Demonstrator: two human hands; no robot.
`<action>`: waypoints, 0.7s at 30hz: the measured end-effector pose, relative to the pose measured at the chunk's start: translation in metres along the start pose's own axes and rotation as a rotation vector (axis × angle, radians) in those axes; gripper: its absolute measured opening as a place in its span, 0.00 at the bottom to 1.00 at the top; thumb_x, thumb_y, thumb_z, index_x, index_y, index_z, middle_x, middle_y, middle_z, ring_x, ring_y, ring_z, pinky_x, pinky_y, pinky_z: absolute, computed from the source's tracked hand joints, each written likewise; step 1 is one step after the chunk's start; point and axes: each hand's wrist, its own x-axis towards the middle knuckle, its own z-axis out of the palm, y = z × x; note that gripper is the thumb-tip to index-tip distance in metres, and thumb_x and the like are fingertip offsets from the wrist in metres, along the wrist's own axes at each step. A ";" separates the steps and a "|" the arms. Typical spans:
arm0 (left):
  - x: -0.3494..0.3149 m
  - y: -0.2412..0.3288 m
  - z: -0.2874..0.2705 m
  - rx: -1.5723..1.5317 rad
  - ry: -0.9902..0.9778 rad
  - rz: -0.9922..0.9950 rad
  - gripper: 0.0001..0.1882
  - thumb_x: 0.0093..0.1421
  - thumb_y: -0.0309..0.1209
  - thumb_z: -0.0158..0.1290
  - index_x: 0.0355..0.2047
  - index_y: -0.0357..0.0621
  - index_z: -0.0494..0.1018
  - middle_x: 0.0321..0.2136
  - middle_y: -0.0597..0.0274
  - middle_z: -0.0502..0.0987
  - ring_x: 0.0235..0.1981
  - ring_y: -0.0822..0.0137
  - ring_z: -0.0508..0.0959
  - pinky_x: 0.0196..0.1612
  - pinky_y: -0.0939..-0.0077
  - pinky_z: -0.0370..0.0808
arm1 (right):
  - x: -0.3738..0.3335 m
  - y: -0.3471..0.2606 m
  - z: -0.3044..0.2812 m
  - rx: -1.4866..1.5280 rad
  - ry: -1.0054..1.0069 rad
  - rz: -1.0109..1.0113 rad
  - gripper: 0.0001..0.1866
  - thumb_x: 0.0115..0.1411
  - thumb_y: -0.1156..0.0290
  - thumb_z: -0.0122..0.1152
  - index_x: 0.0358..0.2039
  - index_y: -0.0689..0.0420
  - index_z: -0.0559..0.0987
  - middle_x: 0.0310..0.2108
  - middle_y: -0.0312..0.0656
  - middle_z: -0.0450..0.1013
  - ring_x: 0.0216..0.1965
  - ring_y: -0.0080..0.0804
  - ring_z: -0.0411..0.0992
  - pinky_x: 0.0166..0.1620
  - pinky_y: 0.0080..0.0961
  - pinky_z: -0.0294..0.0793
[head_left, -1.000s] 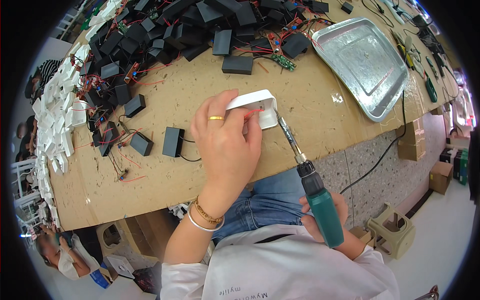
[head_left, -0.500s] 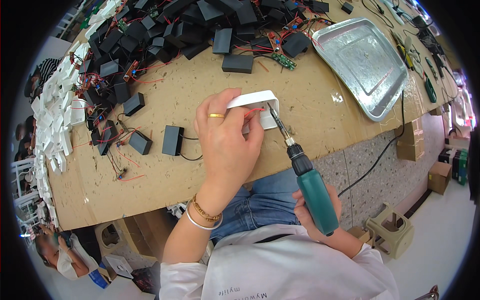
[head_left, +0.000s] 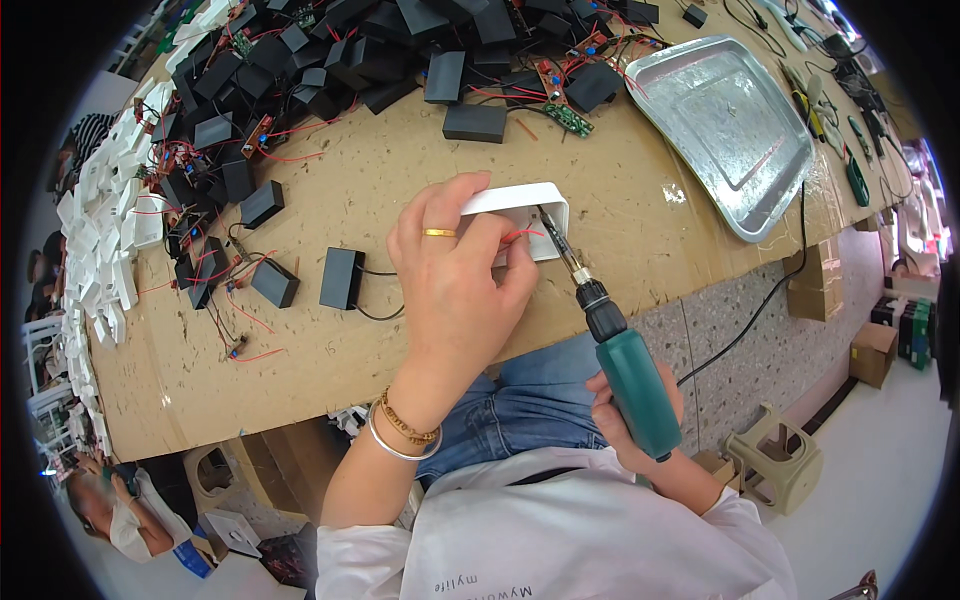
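My left hand [head_left: 455, 260] is closed around a white plastic housing [head_left: 518, 196], with a red wire [head_left: 526, 233] pinched between thumb and forefinger at its open side. A soldering iron with a green handle [head_left: 640, 392] is gripped in my right hand [head_left: 618, 425]. Its dark metal tip reaches inside the housing, near the inner wall; whether it touches there I cannot tell. Left of my left hand lies a black box [head_left: 342, 279], its black wires running under that hand.
Black boxes [head_left: 345, 62] with wires and small circuit boards [head_left: 569, 119] are heaped at the far side. White housings [head_left: 100, 235] pile up at the left. A metal tray [head_left: 735, 130] lies right on the cardboard-covered table [head_left: 250, 385]. The iron's cord [head_left: 745, 340] trails rightward. Another person [head_left: 135, 510] sits lower left.
The white housing and the soldering iron have shifted slightly to the right. The red wire's end now sticks out a little lower, and the iron's tip sits deeper in the housing.
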 end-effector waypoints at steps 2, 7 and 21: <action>0.000 0.000 0.000 0.002 -0.003 0.001 0.06 0.45 0.26 0.60 0.25 0.43 0.75 0.48 0.60 0.71 0.50 0.51 0.68 0.52 0.55 0.63 | -0.003 -0.002 -0.002 0.009 -0.009 0.000 0.21 0.59 0.74 0.62 0.48 0.66 0.64 0.37 0.48 0.74 0.31 0.23 0.72 0.36 0.22 0.74; 0.000 0.000 -0.001 0.013 -0.006 -0.002 0.06 0.45 0.26 0.60 0.25 0.43 0.75 0.48 0.60 0.71 0.50 0.51 0.68 0.52 0.56 0.63 | -0.004 -0.009 -0.003 0.043 -0.022 -0.016 0.20 0.59 0.75 0.61 0.47 0.65 0.64 0.36 0.48 0.73 0.31 0.23 0.72 0.35 0.22 0.73; 0.000 0.008 0.000 0.054 0.009 -0.040 0.05 0.47 0.25 0.60 0.25 0.41 0.75 0.48 0.59 0.71 0.49 0.50 0.68 0.47 0.57 0.65 | -0.017 -0.008 0.010 0.104 0.120 0.044 0.28 0.48 0.73 0.74 0.46 0.63 0.69 0.30 0.38 0.74 0.27 0.20 0.71 0.31 0.19 0.71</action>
